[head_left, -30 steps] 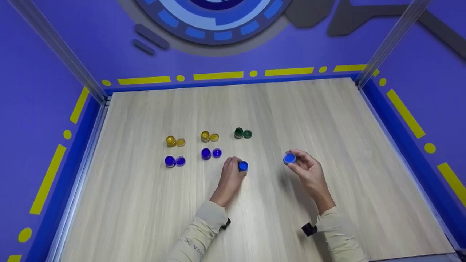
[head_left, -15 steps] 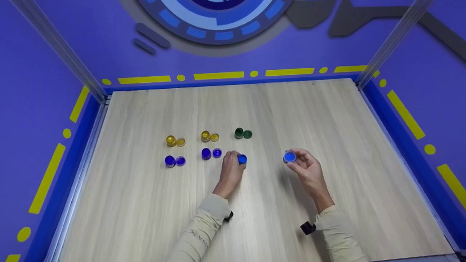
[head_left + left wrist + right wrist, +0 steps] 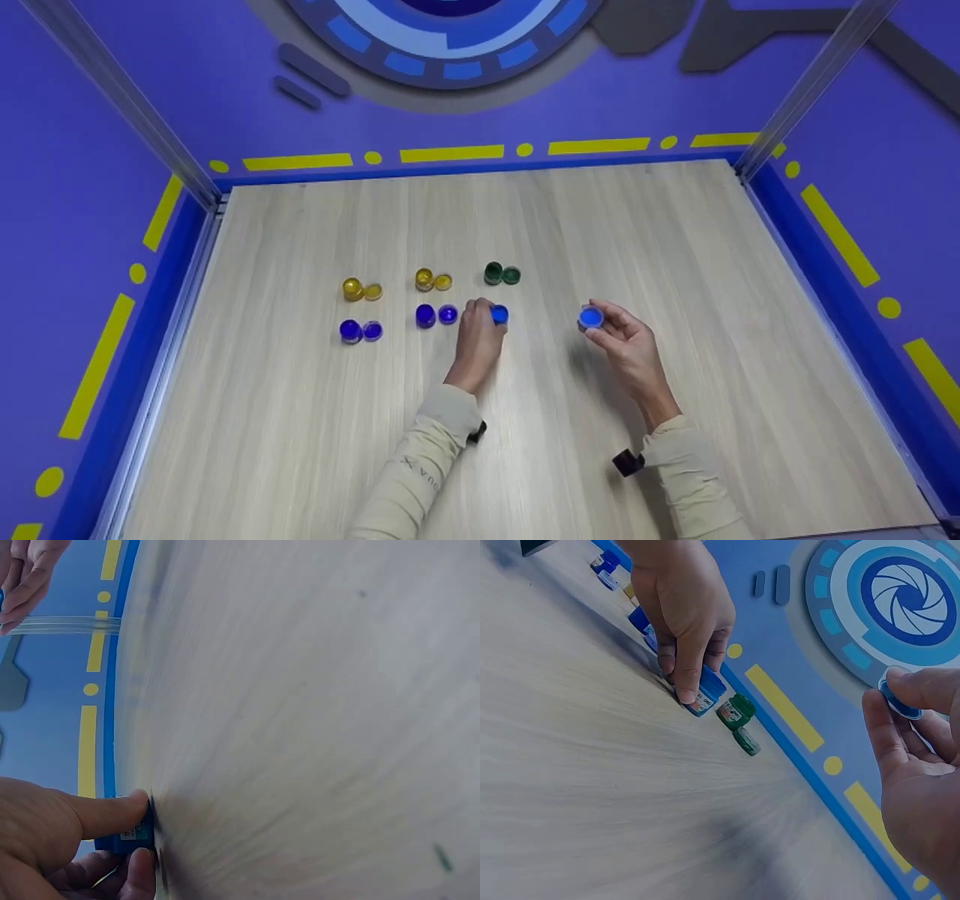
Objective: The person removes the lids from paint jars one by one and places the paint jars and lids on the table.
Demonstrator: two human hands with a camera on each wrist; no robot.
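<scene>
My left hand (image 3: 478,337) grips a small blue paint jar (image 3: 499,314) by its sides, uncapped, at the tabletop. In the left wrist view, thumb and fingers pinch the jar (image 3: 135,834), whose label partly shows. My right hand (image 3: 630,349) holds a round blue lid (image 3: 591,317) above the table, inner face up, between thumb and fingers. The right wrist view shows that lid (image 3: 901,697) edge-on. Just behind the blue jar stands an open green jar (image 3: 493,273) with its lid (image 3: 511,275) beside it. To its left are a purple-blue jar (image 3: 425,316) and its lid (image 3: 448,314).
Farther left, another purple-blue jar (image 3: 350,331) has its lid (image 3: 373,331) alongside. Two yellow jars, one at left (image 3: 352,289) and one nearer the middle (image 3: 424,279), stand in the back row with lids beside them. Blue walls enclose the wooden table (image 3: 300,450).
My left hand has moved the blue jar away from me, up toward the green jar. My right hand, still holding the lid, has shifted slightly forward and left.
</scene>
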